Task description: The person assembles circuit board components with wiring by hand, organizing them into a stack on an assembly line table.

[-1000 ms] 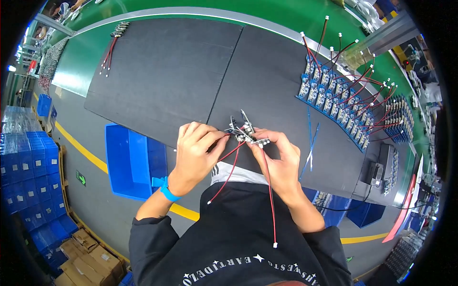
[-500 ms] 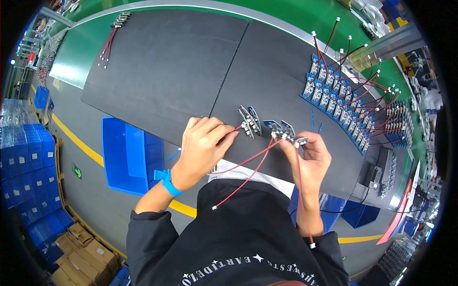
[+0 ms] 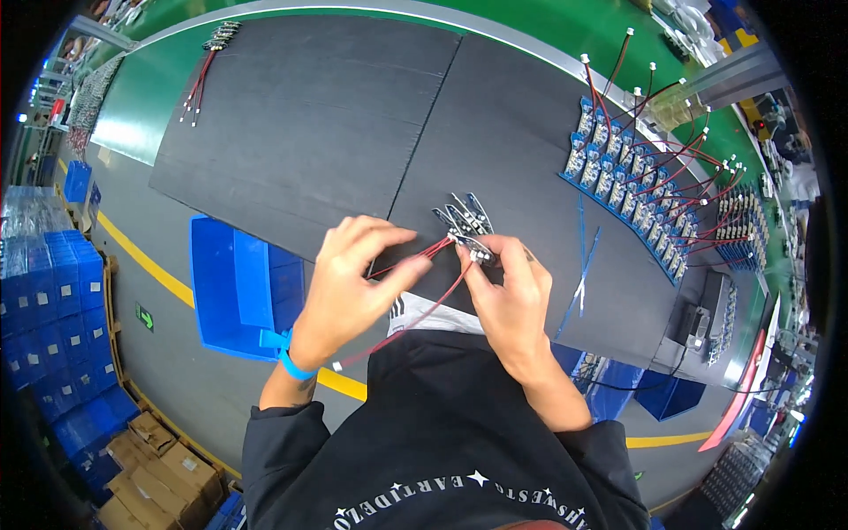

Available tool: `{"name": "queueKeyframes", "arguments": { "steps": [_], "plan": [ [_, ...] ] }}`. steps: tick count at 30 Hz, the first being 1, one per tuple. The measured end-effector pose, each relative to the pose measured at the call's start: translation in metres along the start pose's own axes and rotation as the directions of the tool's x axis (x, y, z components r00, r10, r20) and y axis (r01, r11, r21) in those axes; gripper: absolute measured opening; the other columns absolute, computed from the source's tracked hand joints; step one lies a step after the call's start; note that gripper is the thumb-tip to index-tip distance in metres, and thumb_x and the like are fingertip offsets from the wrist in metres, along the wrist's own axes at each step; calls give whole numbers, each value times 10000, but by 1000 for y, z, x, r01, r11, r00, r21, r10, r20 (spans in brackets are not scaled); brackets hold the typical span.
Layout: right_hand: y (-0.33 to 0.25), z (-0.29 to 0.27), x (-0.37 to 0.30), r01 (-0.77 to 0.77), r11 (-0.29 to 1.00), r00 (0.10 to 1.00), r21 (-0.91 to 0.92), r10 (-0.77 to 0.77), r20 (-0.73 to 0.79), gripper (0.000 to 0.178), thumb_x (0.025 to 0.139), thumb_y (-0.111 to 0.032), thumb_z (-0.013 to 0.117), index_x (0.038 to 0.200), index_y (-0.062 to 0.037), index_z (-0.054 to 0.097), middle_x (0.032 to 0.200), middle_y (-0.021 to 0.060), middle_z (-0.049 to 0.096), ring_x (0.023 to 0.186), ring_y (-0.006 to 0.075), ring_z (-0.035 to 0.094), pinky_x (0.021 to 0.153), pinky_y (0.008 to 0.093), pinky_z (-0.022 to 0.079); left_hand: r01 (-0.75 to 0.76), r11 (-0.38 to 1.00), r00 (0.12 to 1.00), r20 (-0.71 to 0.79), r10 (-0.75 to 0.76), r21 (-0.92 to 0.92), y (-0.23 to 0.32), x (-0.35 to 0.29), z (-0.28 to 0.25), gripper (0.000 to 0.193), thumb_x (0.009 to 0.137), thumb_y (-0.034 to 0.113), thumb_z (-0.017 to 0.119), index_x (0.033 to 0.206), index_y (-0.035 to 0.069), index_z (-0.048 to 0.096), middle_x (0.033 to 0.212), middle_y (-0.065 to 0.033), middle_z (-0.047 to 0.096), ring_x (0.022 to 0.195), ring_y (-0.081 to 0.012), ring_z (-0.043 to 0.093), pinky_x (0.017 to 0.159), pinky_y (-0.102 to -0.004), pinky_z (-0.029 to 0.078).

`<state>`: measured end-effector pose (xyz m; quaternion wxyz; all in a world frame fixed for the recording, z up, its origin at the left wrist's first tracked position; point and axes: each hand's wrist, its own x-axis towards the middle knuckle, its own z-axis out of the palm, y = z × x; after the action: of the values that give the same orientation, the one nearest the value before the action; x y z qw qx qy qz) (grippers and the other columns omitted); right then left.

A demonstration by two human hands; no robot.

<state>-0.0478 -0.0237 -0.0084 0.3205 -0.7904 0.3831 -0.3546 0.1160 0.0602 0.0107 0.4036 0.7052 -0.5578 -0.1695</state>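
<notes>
My right hand pinches a small circuit board between thumb and forefinger, and a red wire with a white connector trails from it toward my left forearm. Right beside that board, several more boards stand on edge in a loose cluster on the dark mat. Their red wires run left, toward my left hand. The thumb and forefinger of that hand are apart, with the wires lying near the gap. A blue band circles my left wrist.
Rows of blue boards with upright red wires cover the right of the dark mat. Another wired bunch lies far left. Blue strips lie right of my hands. A blue bin stands below the mat's left front edge.
My right hand has moved left, bringing its boards to the standing cluster; fewer remain in its fingers. The left hand's thumb and forefinger have parted from the wires.
</notes>
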Motion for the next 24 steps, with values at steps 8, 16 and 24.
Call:
{"name": "queueKeyframes", "arguments": {
  "steps": [8,16,24],
  "plan": [
    [-6,-6,1,83,995,997,-52,-82,13,196,722,-15,715,866,-13,581,852,115,592,666,285,622,550,359,502,-140,968,990,48,133,210,-3,-3,10,299,670,150,777,922,48,654,885,-55,634,812,-230,559,738,-339,389],
    [-15,2,2,-2,996,982,-94,19,186,188,766,-57,687,924,-14,596,873,128,576,659,315,625,544,388,505,-89,975,994,75,75,204,-9,-8,6,175,676,129,768,817,69,684,788,-27,605,736,-197,527,670,-318,360],
    [-19,-13,3,65,991,989,-118,-48,141,226,694,-72,747,903,-31,669,795,76,536,700,222,567,573,332,464,-96,983,989,124,77,159,-14,-4,5,129,714,122,742,817,64,693,761,-21,596,704,-186,517,646,-306,357]
  ]
}}
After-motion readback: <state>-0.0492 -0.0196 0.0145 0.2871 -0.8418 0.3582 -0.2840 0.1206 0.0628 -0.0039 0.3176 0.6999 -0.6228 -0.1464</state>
